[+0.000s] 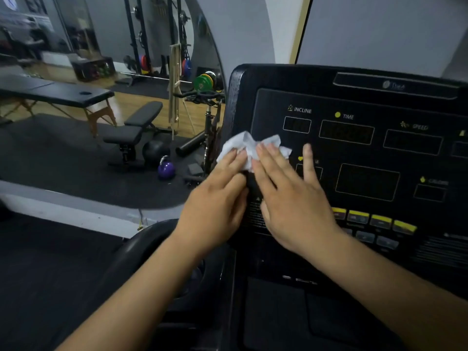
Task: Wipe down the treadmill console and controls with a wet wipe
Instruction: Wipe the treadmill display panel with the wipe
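The wet wipe (253, 144) lies crumpled and white against the left edge of the treadmill console (354, 97), just below and left of the INCLINE window (296, 124), with one corner hanging past the console's side. Both hands press it flat to the panel; neither is curled round it. The left hand (217, 196) lies palm down with its fingers straight and close together, the tips on the wipe's lower left part. The right hand (291, 198) lies just beside it, nearly touching, with fingers straight and spread wide: two fingertips rest on the wipe's right part, while one finger, set apart to the right, rests on the bare panel next to a yellow heart mark (300, 158). Further right on the dark panel sit the TIME window (346, 133) and the SPEED window (412, 142), all unlit. Below the right wrist runs a row of yellow buttons (379, 220), with grey buttons (376, 239) under them. Off to the left, well apart from the console, a gym floor shows a black massage table (50, 93), a padded bench (141, 122), a black ball (155, 150), a purple kettlebell (166, 169), a dark foam roller (190, 144) and green weight plates (204, 82).
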`<act>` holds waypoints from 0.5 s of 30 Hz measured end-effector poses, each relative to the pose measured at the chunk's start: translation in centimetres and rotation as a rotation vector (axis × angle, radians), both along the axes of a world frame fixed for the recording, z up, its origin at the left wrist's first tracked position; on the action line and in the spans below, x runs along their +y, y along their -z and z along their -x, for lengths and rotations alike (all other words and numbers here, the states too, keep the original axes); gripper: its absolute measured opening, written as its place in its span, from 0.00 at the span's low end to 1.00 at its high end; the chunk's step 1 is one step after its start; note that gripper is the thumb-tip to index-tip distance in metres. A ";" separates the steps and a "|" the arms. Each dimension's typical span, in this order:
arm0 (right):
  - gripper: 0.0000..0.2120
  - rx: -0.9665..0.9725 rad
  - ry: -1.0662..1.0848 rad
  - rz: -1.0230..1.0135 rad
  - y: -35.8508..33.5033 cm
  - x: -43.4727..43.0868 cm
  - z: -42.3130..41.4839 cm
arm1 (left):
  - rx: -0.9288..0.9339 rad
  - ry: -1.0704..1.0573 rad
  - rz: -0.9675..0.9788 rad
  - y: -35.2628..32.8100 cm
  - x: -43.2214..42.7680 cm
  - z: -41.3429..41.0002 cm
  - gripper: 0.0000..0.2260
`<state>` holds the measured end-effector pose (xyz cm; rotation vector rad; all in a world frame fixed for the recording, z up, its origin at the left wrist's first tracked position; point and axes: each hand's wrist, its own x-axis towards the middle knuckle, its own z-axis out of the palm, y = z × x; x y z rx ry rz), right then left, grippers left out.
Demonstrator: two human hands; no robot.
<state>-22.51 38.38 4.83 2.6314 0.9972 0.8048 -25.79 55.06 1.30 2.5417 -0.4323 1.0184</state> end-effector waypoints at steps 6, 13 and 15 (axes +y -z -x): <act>0.30 0.013 -0.035 0.069 1.5 -0.4 0.7 | -0.028 -0.026 -0.043 0.4 -0.6 0.9 0.19; 0.30 -0.052 0.078 -0.006 -3.2 1.9 -2.0 | 0.005 -0.073 -0.016 -5.7 -0.1 -2.8 0.18; 0.31 -0.043 0.020 0.025 -0.3 1.0 -0.5 | 0.026 -0.051 -0.023 -2.6 -0.5 -1.1 0.19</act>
